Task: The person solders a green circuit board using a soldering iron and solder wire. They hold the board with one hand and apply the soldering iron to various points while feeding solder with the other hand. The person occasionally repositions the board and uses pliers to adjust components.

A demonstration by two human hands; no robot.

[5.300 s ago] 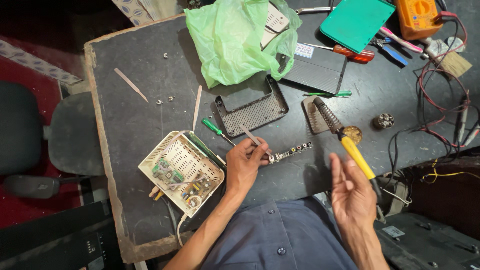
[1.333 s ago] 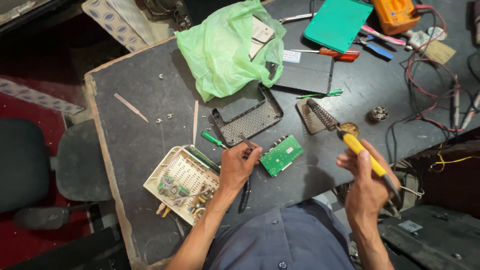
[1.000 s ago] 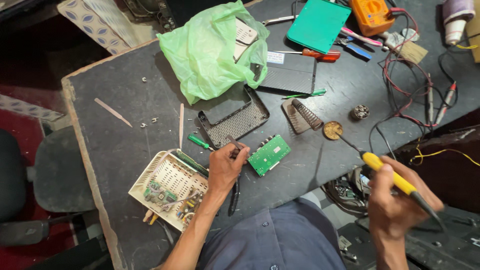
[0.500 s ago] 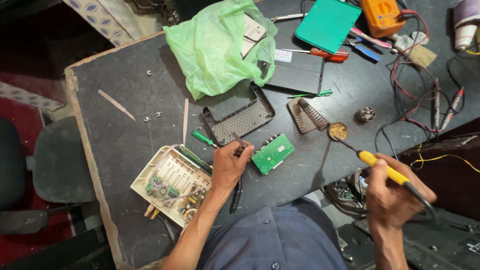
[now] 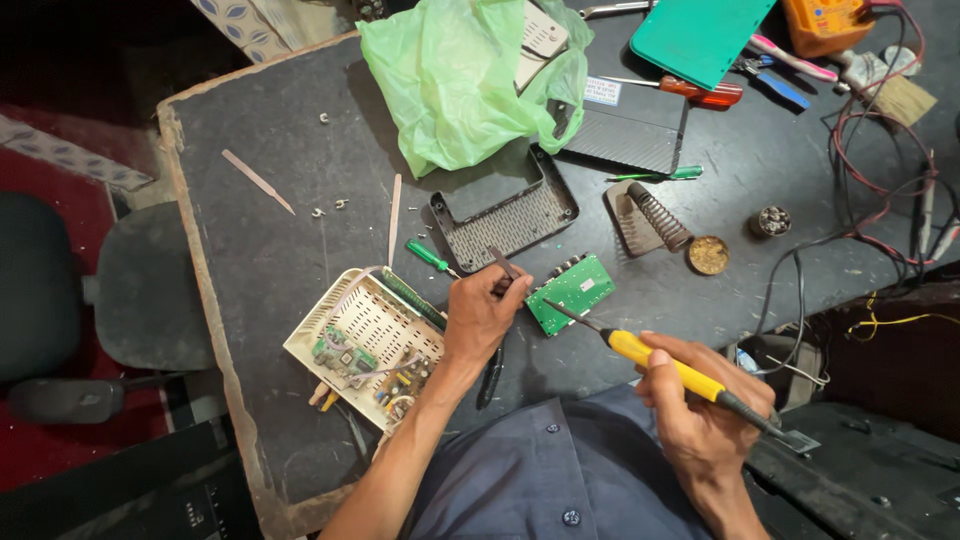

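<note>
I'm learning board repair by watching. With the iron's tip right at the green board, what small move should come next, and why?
Probably ease the soldering iron tip down onto the green circuit board: the right hand has it aimed at the near edge, and the left hand steadies the board with tweezers.

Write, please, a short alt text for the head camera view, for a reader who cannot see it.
A person's right hand brings a yellow-handled soldering iron to a small green circuit board on a dark workbench, while the left hand steadies it with tweezers. An open cream case lies to the left.
</note>
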